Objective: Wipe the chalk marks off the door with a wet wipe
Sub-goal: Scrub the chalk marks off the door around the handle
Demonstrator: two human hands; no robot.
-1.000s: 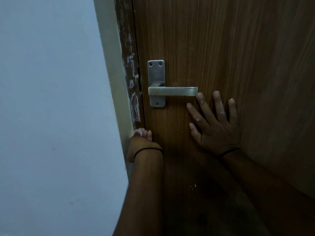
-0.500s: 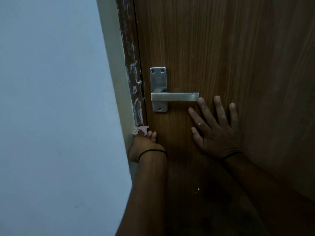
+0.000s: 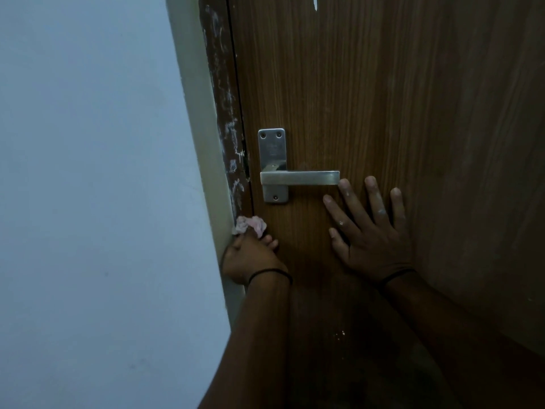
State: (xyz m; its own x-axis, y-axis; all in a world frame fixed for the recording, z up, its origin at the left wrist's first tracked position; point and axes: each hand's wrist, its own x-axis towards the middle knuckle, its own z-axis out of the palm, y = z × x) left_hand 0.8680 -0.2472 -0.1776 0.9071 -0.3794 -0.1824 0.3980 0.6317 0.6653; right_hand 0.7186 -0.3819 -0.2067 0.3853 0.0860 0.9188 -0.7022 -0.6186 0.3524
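A person's left hand [image 3: 250, 255] pinches a crumpled wet wipe [image 3: 250, 225] against the chalk-streaked door edge [image 3: 228, 137] below the handle [image 3: 299, 177], right hand [image 3: 370, 231] flat on the door [image 3: 383, 84]; upward strokes likely come next.

The brown wooden door [image 3: 368, 84] is the big flat thing that holds everything here, and a silver handle [image 3: 299, 177] is fixed on it near its left edge. Just right of the handle's tip and a bit below it, the right hand [image 3: 370, 231] lies flat on the wood with its fingers spread. Left of the handle, a dark strip [image 3: 228, 128] beside the door's edge has white chalk marks [image 3: 234, 163] on it, and below those marks the left hand [image 3: 250, 256] holds a crumpled pink wipe [image 3: 250, 225] against the strip.
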